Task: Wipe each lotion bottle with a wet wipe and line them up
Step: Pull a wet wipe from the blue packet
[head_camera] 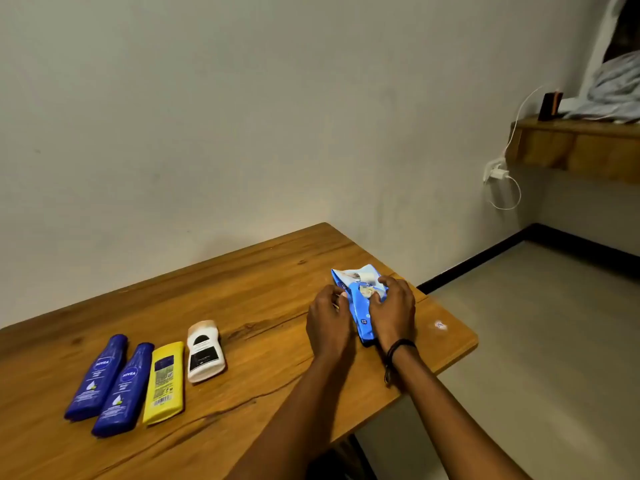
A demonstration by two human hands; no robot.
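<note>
Bottles lie in a row at the left of the table while both hands work at the pack of wipes.

Four lotion bottles rest flat and side by side on the wooden table [263,292]: a blue bottle [98,377], a second blue bottle [124,389] touching it, a yellow bottle [164,382] and, a little apart and further back, a white bottle [205,351]. Whether any has been wiped cannot be told; no loose wipe is out, so the task looks to be either at its start or near its end. The left hand [329,320] pinches the edge of the blue wipes pack [360,306], the right hand [393,311] is closed over its other side, near the table's right end, well apart from the bottles.
</note>
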